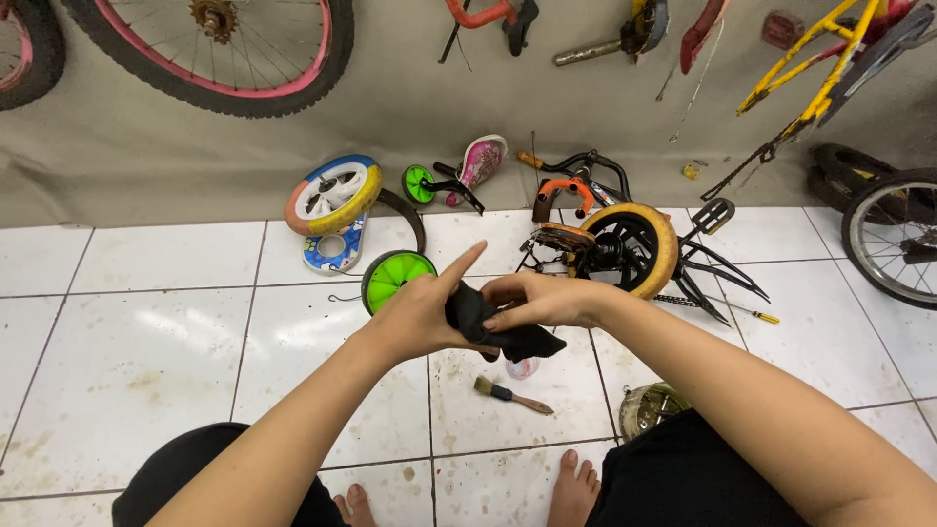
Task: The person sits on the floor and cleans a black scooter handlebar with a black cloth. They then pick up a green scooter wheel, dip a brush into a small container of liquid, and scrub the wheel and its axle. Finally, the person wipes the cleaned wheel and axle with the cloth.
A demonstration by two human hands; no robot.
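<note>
Bare feet (574, 483) and dark-clothed knees sit lowest in the view, on the stained white tile floor (127, 361). Above them the left hand (415, 314) is raised mid-air, index finger pointing up and away, the other fingers closed around one end of a black cloth (508, 327). Just beside it, the right hand (547, 301) pinches the same cloth from above, thumb and fingers gripping its upper fold; the loose end hangs down between the wrists. So the cloth is off the floor, held by both hands over the tiles.

On the floor beneath lie a small paintbrush (512, 395) and, near it, a little clear cup (522, 368), partly hidden by the cloth. Further back, from left to right: a blue-and-yellow small wheel (332, 193), a green training wheel (395, 276), a pink saddle (480, 161), then a yellow-tyred wheel (634, 249) with its black frame parts. A round tin (649, 408) stands by the right knee.

As a judgement: the dangling end could brush the cup and tip it, since it hangs right above; the grip looks light, so the cloth might slip.
</note>
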